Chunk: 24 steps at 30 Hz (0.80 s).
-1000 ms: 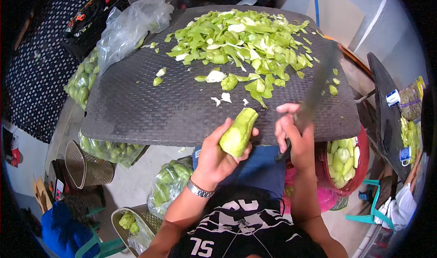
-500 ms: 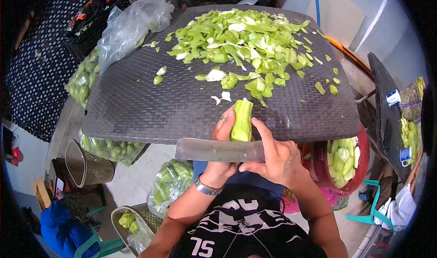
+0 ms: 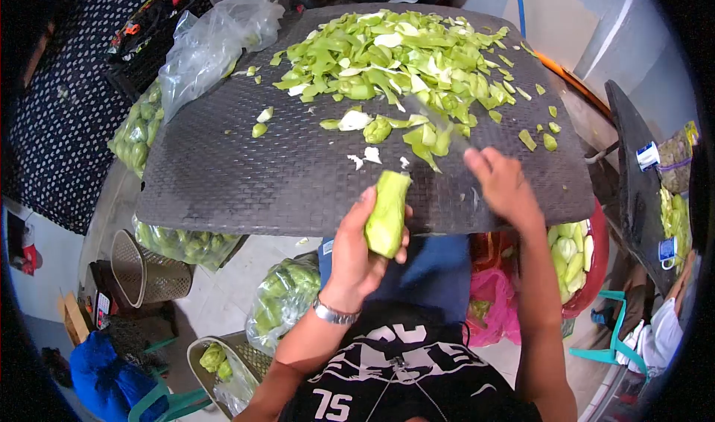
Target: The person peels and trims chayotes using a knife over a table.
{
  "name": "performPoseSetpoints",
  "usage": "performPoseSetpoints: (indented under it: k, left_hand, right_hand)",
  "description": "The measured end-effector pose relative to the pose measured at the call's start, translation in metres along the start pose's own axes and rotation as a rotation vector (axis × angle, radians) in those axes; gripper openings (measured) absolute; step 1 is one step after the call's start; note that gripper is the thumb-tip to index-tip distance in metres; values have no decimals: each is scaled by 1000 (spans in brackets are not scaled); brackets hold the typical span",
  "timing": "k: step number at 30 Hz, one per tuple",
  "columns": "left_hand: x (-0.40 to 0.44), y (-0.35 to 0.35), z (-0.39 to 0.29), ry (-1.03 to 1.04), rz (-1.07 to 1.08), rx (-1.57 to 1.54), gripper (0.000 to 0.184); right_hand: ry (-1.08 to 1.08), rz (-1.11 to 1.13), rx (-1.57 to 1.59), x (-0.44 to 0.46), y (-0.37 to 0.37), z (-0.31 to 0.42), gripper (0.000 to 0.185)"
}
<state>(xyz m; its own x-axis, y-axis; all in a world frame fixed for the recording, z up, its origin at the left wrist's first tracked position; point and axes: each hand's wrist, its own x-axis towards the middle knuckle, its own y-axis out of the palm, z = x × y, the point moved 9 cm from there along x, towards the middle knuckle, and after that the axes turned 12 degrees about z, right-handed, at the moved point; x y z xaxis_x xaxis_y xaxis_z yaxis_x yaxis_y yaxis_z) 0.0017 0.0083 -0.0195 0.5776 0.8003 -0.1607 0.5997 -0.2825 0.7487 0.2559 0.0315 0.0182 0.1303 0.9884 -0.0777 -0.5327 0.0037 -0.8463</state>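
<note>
My left hand (image 3: pixel 351 254) is wrapped round a pale green peeled chayote (image 3: pixel 386 217), held upright at the table's near edge. My right hand (image 3: pixel 508 186) is closed on the handle of a wide-bladed knife (image 3: pixel 433 115), out to the right of the chayote. Motion smears the blade, which points away from me over the edge of a heap of green chayote peelings (image 3: pixel 387 53). Small white and green scraps (image 3: pixel 372 154) lie on the table between the chayote and the heap.
The dark woven-pattern table (image 3: pixel 246 176) has a plastic bag (image 3: pixel 216 46) at its back left. Below stand a red tub of peeled chayotes (image 3: pixel 593 273), a bag of chayotes (image 3: pixel 279 303) and a beige basket (image 3: pixel 149 269). A person's white sleeve (image 3: pixel 663 329) shows at far right.
The knife has swung from across the near side of the chayote to the far right, over the peelings. My left hand has tilted the chayote and brought it slightly nearer.
</note>
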Motion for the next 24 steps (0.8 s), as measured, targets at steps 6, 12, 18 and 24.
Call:
performPoseSetpoints:
  k: [6,12,18,24]
  left_hand:
    - [13,-14,-3,-5,-82,-109,47]
    - [18,-11,-5,6,-62,-173,48]
    - [22,-11,-11,43,4,-139,49]
    - [27,-13,-11,67,-39,-157,52]
  right_hand:
    - [231,497,727,12,13,-10,82]
    - [50,719,1830,-10,69,58,82]
    - [51,328,1266,-37,54,72,75]
    - [-374,80,-97,-73,34,134,64]
